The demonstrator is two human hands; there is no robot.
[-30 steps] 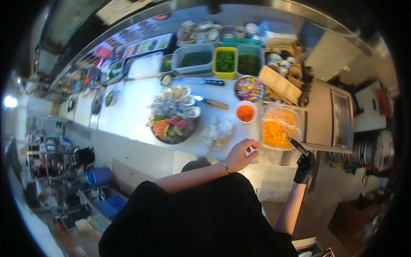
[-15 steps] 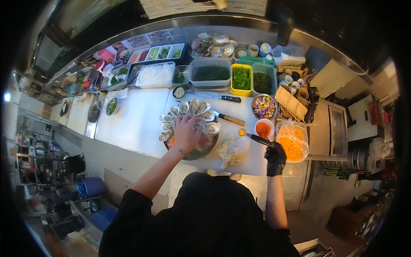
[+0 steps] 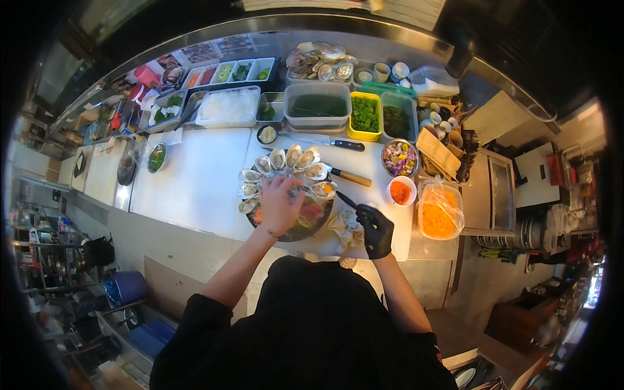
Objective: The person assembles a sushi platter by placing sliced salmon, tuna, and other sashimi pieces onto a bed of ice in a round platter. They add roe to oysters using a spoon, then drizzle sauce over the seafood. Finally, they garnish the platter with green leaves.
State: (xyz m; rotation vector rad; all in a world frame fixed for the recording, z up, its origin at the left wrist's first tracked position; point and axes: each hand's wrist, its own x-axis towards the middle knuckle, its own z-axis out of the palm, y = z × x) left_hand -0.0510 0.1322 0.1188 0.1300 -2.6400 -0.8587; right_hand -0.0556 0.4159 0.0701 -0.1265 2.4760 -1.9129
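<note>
A round dark platter point(image 3: 305, 229) carries a ring of opened oysters point(image 3: 277, 158), with pink and green food in its middle. Over that middle reaches my bare left hand point(image 3: 281, 203), fingers apart; whether the fingertips touch anything is hidden. My black-gloved right hand point(image 3: 375, 232) grips a spoon point(image 3: 346, 199) by its dark handle. The spoon's tip is at the oyster point(image 3: 324, 189) on the platter's right side, where a dab of orange shows. A crumpled white cloth point(image 3: 346, 229) lies between the platter and my right hand.
Right of the platter are a wooden-handled knife point(image 3: 351, 177), a white cup of orange-red roe point(image 3: 401, 191) and a tub of orange cubes point(image 3: 438, 218). Behind lie a black-handled knife point(image 3: 349, 145), a bowl of colourful petals point(image 3: 400, 158) and a yellow tub of greens point(image 3: 365, 116).
My right hand has moved left with the spoon, from beside the roe cup to the oyster on the platter's right. My left hand has stayed over the platter.
</note>
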